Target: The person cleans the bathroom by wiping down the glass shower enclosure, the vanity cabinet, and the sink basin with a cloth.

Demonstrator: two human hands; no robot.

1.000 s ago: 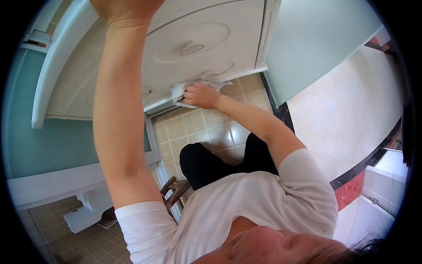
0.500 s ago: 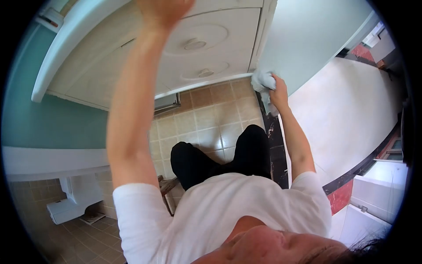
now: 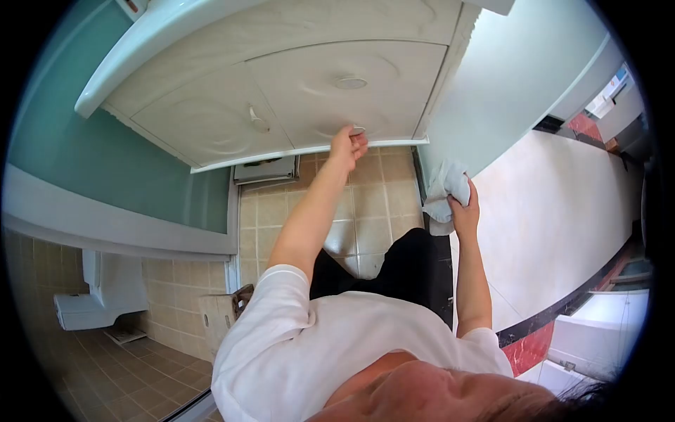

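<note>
My left hand (image 3: 347, 149) reaches to the lower edge of a white vanity cabinet (image 3: 211, 105). Its fingers are curled around a small round knob (image 3: 358, 131) on the front panel. A second, oval knob (image 3: 350, 83) sits higher on the same panel, and a handle (image 3: 259, 119) is on the panel to the left. On the other side, my right hand (image 3: 464, 209) grips a crumpled pale cloth (image 3: 444, 191). The cloth hangs beside the lower end of a pale, smooth panel (image 3: 506, 91), above the dark threshold.
Beige floor tiles (image 3: 369, 197) lie under the cabinet, with a dark stone strip (image 3: 443, 274) to the right. A wooden stool (image 3: 221, 316) stands at my left. A white toilet (image 3: 105, 288) is beyond the partition (image 3: 126, 218). The white floor (image 3: 555, 197) spreads out at right.
My left hand has come down from the top of the view to the lower knob. My right hand has moved back with the cloth, and the view has shifted, showing more of the cabinet.
</note>
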